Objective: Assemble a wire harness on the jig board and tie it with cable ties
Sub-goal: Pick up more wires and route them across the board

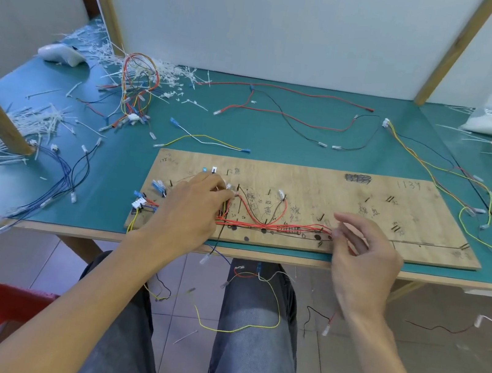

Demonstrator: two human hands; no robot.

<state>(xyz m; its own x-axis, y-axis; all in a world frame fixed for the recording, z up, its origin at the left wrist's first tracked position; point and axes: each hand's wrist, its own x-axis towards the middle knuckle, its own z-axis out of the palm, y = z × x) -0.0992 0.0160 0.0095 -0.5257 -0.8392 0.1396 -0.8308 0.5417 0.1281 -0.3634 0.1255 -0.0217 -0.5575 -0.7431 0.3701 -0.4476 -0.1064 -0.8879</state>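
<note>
Harness (273,227) lies left-right along jig board (427,215).

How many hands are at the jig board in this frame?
2. The left hand lies on the left part of the jig board, over the left end of the red wire bundle; the right hand, fingers loosely curled, is at its right end near the front edge.

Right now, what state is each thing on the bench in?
Board: flat on table, near its front edge.
Red wires: laid along board, no tie visible.
Left hand: pinches red wires' left end.
Right hand: open, fingertips at wires' right end.
Cable ties: loose heaps, table's left.
Yellow wire: hanging below table edge.
</note>
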